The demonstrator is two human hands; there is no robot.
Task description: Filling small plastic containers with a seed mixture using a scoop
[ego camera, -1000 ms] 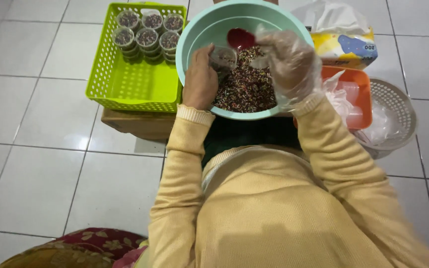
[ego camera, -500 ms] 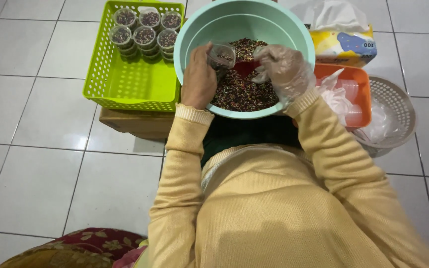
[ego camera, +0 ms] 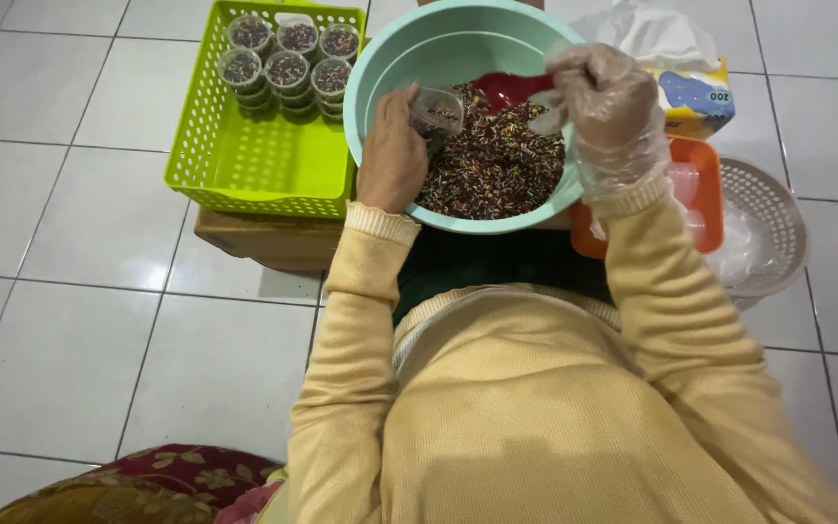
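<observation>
A large mint-green bowl (ego camera: 395, 58) holds a heap of dark multicoloured sprinkles (ego camera: 497, 170). My left hand (ego camera: 392, 155) reaches into the bowl and holds a small clear plastic cup (ego camera: 435, 107) tilted over the sprinkles. My right hand (ego camera: 608, 102), in a clear plastic glove, grips a red spoon (ego camera: 508, 89) whose bowl sits just right of the cup, above the sprinkles.
A lime-green perforated basket (ego camera: 264, 165) at left holds several filled cups (ego camera: 288, 68) in its far corner and rests on a brown box (ego camera: 264, 243). An orange container (ego camera: 700, 194), a white round basket (ego camera: 773, 209) and a tissue pack (ego camera: 691, 92) sit at right. White floor tiles surround.
The red spoon went from the far side of the bowl down to the cup, and now sits slightly to its right. The cup has stayed in my left hand over the sprinkles.
</observation>
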